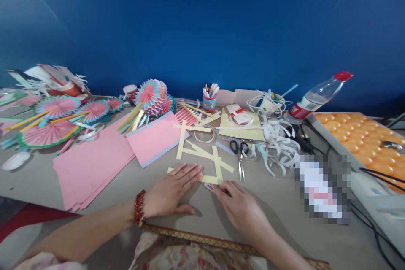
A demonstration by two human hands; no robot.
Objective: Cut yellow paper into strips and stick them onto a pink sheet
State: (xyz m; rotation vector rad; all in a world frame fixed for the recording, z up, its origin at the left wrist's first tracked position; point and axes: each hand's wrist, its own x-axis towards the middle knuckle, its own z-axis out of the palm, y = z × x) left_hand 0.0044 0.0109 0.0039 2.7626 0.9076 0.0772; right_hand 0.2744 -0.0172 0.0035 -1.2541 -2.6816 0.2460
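My left hand [175, 190] lies flat, palm down with fingers stretched, over a pale yellow paper strip [209, 179] on the table. Close by on the right, my right hand [238, 202] has its thumb and fingers pinched together at the strip's right end. A small slim whitish tool [208, 186] sticks out from those fingertips along the strip's near edge; its exact kind is too small to tell. Several more yellow paper strips [202, 152] lie scattered and crossing just beyond my hands. Black-handled scissors [239, 158] rest to the right of the strips.
Pink paper sheets [95, 160] and a pink sheet with lilac edges [155, 137] lie left. Folded paper fans [60, 112] are farther left. Behind are a pen cup [209, 102] and a roll of clear tape [204, 134]. Right: curled white strips [281, 147], a bottle [318, 99], an orange padded item [357, 135].
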